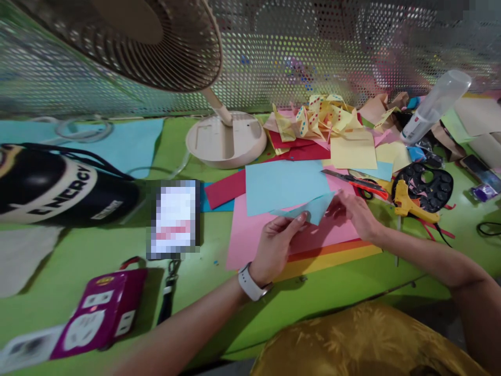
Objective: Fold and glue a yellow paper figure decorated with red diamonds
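A small folded piece of light blue paper (319, 209) is raised just above the stack of coloured sheets. My left hand (274, 243), with a pale watch on the wrist, pinches its left part between thumb and fingers. At its right corner, the curled fingers of my right hand (358, 214) close on the edge; the fingertips are partly hidden. Beneath lie a larger light blue sheet (284, 180) and a pink sheet (245, 235), with orange and yellow paper edges showing. Red-handled scissors (370, 187) rest just beyond my right hand.
A yellow glue gun (415, 203) and black palette (438, 183) lie at the right, near a clear bottle (438, 104). Folded yellow paper pieces (329, 117) are heaped behind. A fan (227, 141), phone (174, 219), black tumbler (70, 185) and magenta box (104, 308) occupy the left.
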`<action>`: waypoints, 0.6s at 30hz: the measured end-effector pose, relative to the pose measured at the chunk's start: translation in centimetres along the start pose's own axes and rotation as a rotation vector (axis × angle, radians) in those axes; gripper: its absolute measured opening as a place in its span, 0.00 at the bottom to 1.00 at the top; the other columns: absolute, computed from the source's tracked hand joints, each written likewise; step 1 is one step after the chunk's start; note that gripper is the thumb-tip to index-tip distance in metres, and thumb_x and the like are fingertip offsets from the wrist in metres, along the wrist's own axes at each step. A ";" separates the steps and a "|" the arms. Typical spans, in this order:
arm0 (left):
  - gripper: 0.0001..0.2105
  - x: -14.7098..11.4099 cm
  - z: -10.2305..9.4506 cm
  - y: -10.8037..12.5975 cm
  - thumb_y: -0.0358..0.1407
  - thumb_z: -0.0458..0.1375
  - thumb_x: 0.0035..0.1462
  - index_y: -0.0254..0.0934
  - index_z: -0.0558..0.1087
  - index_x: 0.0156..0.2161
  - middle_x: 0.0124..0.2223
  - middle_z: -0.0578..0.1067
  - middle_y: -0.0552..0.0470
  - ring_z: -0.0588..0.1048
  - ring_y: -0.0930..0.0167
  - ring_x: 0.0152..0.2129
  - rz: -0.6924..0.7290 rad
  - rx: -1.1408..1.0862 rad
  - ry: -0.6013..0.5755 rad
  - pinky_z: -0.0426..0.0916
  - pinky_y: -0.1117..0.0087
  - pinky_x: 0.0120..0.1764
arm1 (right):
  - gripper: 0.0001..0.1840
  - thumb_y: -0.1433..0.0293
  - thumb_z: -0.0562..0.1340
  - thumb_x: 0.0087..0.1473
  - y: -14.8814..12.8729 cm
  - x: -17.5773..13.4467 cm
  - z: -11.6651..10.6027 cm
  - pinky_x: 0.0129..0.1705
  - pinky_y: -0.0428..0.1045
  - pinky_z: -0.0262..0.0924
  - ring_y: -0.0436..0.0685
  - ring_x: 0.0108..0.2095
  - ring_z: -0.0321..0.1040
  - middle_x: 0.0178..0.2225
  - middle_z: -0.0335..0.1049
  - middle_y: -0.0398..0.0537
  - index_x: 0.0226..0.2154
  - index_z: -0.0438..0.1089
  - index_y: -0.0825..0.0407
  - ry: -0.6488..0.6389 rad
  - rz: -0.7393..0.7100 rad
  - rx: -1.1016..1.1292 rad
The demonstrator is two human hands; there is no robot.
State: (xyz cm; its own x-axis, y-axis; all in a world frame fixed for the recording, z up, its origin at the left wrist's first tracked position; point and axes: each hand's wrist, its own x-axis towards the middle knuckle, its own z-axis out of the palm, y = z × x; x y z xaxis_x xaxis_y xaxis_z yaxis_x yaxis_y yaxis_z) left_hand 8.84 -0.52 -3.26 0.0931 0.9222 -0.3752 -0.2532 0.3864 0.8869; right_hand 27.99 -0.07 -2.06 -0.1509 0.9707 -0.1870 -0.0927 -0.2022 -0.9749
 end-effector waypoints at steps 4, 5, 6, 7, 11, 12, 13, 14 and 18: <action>0.11 -0.1 0.0 0.0 0.43 0.74 0.38 0.41 0.81 0.26 0.30 0.82 0.53 0.78 0.68 0.30 -0.007 -0.048 -0.033 0.73 0.66 0.39 | 0.27 0.43 0.66 0.45 0.0 -0.4 1.0 0.31 0.47 0.62 0.51 0.29 0.69 0.25 0.74 0.44 0.24 0.70 0.51 -0.040 -0.007 -0.100; 0.11 -0.1 0.0 0.0 0.43 0.74 0.38 0.42 0.81 0.26 0.30 0.82 0.53 0.79 0.67 0.31 0.002 -0.049 -0.045 0.73 0.65 0.40 | 0.26 0.44 0.67 0.44 0.1 -0.4 1.1 0.32 0.47 0.63 0.52 0.29 0.70 0.25 0.74 0.44 0.25 0.71 0.51 -0.036 0.000 -0.090; 0.10 -0.1 0.0 -0.1 0.43 0.74 0.39 0.42 0.81 0.26 0.31 0.82 0.53 0.79 0.67 0.31 0.010 -0.050 -0.053 0.74 0.65 0.41 | 0.25 0.45 0.68 0.43 0.3 -0.4 1.2 0.33 0.48 0.64 0.52 0.29 0.71 0.26 0.75 0.44 0.26 0.71 0.51 -0.038 0.010 -0.072; 0.10 -0.1 0.0 -0.1 0.43 0.74 0.39 0.42 0.81 0.26 0.31 0.83 0.53 0.79 0.67 0.31 0.016 -0.052 -0.060 0.74 0.65 0.42 | 0.24 0.47 0.69 0.43 0.4 -0.3 1.2 0.34 0.49 0.66 0.53 0.30 0.72 0.27 0.75 0.44 0.28 0.72 0.50 -0.051 0.023 -0.049; 0.10 0.0 -0.2 -0.3 0.43 0.73 0.39 0.42 0.82 0.26 0.32 0.83 0.53 0.79 0.68 0.31 0.014 -0.061 -0.087 0.74 0.66 0.41 | 0.22 0.50 0.71 0.41 0.5 -0.1 1.0 0.38 0.52 0.69 0.55 0.30 0.75 0.29 0.77 0.45 0.29 0.74 0.51 -0.126 0.072 -0.006; 0.10 0.0 -0.2 -0.4 0.43 0.73 0.40 0.42 0.82 0.27 0.32 0.83 0.54 0.79 0.69 0.31 0.012 -0.065 -0.095 0.74 0.67 0.41 | 0.22 0.50 0.71 0.41 0.5 -0.1 0.9 0.40 0.53 0.69 0.56 0.30 0.75 0.29 0.77 0.46 0.28 0.75 0.51 -0.128 0.070 -0.021; 0.09 0.0 -0.2 -0.4 0.42 0.73 0.40 0.42 0.82 0.27 0.31 0.83 0.54 0.79 0.69 0.31 0.009 -0.069 -0.100 0.73 0.68 0.40 | 0.21 0.50 0.71 0.42 0.6 -0.1 0.8 0.40 0.53 0.69 0.57 0.31 0.75 0.29 0.77 0.47 0.26 0.75 0.52 -0.121 0.062 -0.043; 0.09 0.0 -0.3 -0.4 0.42 0.73 0.40 0.42 0.82 0.27 0.31 0.83 0.54 0.79 0.69 0.31 0.005 -0.072 -0.104 0.73 0.69 0.40 | 0.21 0.50 0.70 0.43 0.6 -0.1 0.8 0.41 0.54 0.69 0.57 0.32 0.75 0.28 0.78 0.48 0.25 0.76 0.52 -0.116 0.055 -0.064; 0.08 0.1 -0.3 -0.4 0.41 0.73 0.41 0.42 0.82 0.27 0.31 0.83 0.54 0.78 0.70 0.30 0.006 -0.080 -0.105 0.73 0.69 0.38 | 0.20 0.50 0.70 0.44 0.8 0.0 0.6 0.40 0.54 0.69 0.58 0.32 0.75 0.28 0.78 0.48 0.25 0.77 0.51 -0.099 0.050 -0.101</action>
State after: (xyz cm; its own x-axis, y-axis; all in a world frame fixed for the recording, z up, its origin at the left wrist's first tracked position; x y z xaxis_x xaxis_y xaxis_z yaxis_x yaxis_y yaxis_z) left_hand 8.66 -0.59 -3.74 0.1909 0.9224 -0.3356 -0.3295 0.3823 0.8633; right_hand 27.30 -0.30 -2.75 -0.2492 0.9414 -0.2274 0.0160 -0.2307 -0.9729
